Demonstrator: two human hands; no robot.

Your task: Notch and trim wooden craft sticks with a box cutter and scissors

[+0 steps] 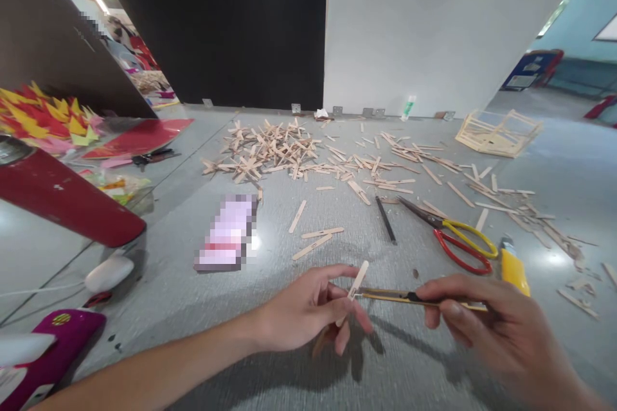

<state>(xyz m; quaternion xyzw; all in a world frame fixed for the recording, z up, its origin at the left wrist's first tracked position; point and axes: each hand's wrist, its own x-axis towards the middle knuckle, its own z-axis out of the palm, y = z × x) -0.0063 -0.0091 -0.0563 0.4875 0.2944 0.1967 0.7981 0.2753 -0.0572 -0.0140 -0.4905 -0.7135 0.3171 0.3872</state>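
Between left fingers [336,309] — wooden stick [357,281].

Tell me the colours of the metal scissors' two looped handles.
Upper handle is yellow, lower handle is red; head view.

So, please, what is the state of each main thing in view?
Wooden craft stick: held in left hand
Utility knife: in right hand, blade apparently out
Scissors: lying, blades nearly or fully closed
Glue stick: upright, cap unclear
Stick frame: joined, open-sided
Loose sticks: scattered, some heaped
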